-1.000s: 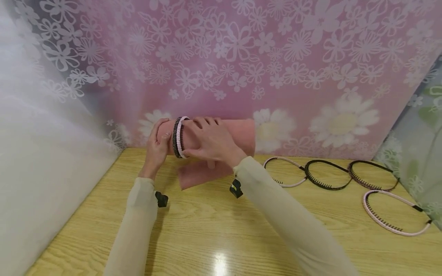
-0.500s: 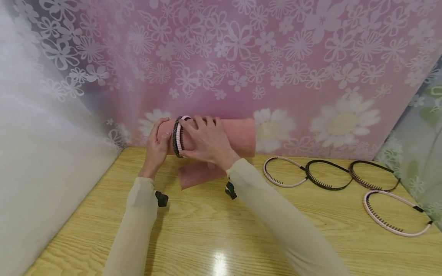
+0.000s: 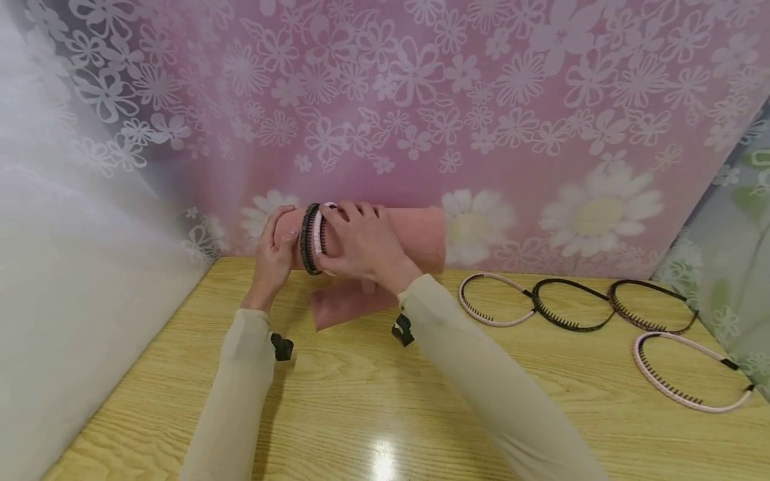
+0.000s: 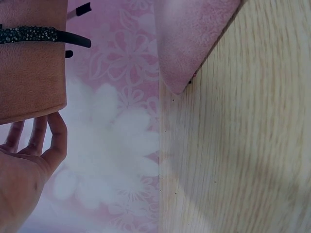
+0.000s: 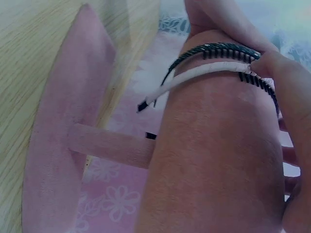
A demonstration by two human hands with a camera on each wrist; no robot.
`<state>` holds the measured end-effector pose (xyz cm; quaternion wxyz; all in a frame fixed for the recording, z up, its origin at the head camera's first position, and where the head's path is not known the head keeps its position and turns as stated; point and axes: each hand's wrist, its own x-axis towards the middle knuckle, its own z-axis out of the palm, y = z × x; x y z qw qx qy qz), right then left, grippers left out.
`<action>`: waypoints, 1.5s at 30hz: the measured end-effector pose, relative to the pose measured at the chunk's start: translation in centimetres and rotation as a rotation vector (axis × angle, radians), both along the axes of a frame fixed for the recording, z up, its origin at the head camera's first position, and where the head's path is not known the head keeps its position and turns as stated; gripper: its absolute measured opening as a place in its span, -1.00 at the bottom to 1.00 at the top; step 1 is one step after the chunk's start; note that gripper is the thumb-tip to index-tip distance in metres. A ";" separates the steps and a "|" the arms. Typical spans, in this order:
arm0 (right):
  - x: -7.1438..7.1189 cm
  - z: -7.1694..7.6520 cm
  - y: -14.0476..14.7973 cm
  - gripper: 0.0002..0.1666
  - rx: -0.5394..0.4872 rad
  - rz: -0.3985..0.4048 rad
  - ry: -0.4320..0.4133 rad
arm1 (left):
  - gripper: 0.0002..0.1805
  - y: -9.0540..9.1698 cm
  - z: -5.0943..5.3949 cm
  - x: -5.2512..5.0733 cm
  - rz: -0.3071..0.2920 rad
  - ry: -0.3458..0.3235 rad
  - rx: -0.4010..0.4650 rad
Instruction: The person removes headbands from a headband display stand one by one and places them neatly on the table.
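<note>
A pink plush headband stand (image 3: 418, 234), a horizontal roll on a post, stands at the back of the table. My left hand (image 3: 273, 262) grips its left end, thumb in front and fingers behind. Round the roll near that hand sit a dark glittery toothed headband (image 3: 306, 244) and, just right of it, a pale pink toothed headband (image 3: 318, 235). My right hand (image 3: 368, 244) holds the pale headband between thumb and forefinger, its other fingers bent over the roll. In the right wrist view, the ends of the pale headband (image 5: 194, 74) stick out past the roll.
On the table's right lie a pale headband (image 3: 505, 325), a black one (image 3: 562, 325), a dark brown one (image 3: 637, 323) and, closer, another pale pink one (image 3: 650, 382). A flowered pink curtain (image 3: 385, 147) hangs right behind the stand. The stand's base (image 3: 343, 306) rests on the wooden table (image 3: 337, 401).
The pale pink headband has shifted slightly right, away from the dark one, and teeth now show between them. My right hand has moved a little with it; my left hand stays put.
</note>
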<state>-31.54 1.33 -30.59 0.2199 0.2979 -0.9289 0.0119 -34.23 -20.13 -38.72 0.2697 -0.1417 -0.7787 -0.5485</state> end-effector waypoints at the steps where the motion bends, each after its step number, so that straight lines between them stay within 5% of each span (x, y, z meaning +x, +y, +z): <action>1: 0.0 0.2 0.1 -0.03 -0.015 0.002 -0.025 | -0.49 0.0 0.0 0.0 -0.002 0.001 0.002; 8: -0.1 1.1 0.5 -0.12 -0.097 0.033 -0.139 | -0.51 0.4 0.8 0.8 0.002 0.007 0.002; 17: -0.3 1.1 0.5 0.01 -0.064 0.027 -0.151 | -0.52 1.2 2.6 2.9 -0.008 -0.004 -0.008; 45: -0.1 2.0 0.9 0.06 -0.059 0.012 -0.237 | -0.43 0.9 2.2 2.6 -0.022 0.032 -0.017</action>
